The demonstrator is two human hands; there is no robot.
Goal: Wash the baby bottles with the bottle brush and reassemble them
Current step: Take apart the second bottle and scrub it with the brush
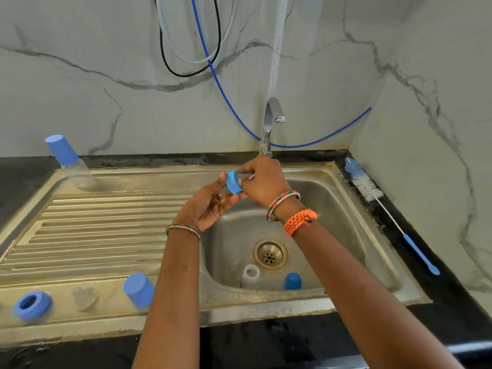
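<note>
Holding a small blue bottle ring [233, 184] over the sink [346, 209], both hands, left hand [210, 201] and right hand [262, 182], pinch it by the rim, which looks smart since wet light plastic is probably slippery.

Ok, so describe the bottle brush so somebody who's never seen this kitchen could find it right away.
Start at the steel sink and look just past its right rim, on the black counter under the marble side wall. The bottle brush lies there along the sink's edge. Its white and blue bristles, thin white stem and blue handle make it the only long, thin item; the other blue pieces are stubby caps and rings.
</note>
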